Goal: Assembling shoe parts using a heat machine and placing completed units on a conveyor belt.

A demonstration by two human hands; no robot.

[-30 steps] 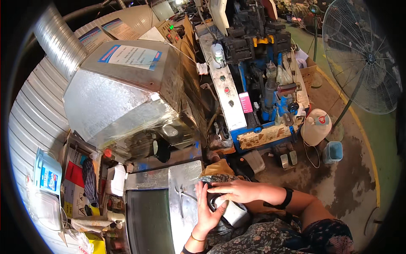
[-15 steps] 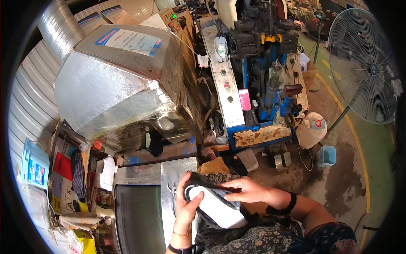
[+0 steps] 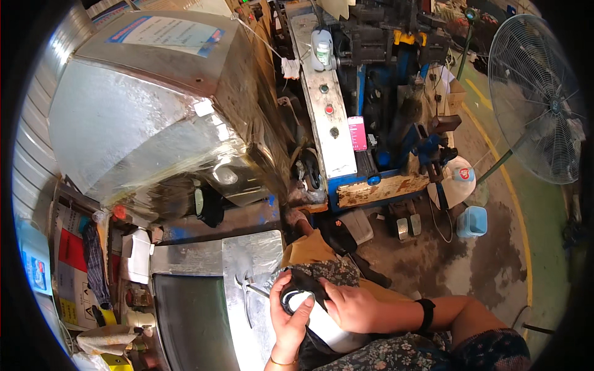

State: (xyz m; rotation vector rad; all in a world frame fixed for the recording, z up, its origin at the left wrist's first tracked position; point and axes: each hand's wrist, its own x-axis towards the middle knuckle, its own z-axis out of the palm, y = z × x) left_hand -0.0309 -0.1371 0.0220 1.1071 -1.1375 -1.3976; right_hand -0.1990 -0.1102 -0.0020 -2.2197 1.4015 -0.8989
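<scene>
Your left hand (image 3: 288, 314) clamps the white block (image 3: 325, 325) and black cover (image 3: 303, 280)—your right hand (image 3: 356, 308), grip unclear, touches them alongside.

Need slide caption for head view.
Left hand and right hand hold a white form and black material beside a tool on a metal plate.

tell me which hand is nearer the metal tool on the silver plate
Left: the left hand is just right of the metal tool; the right hand is farther right.
</scene>
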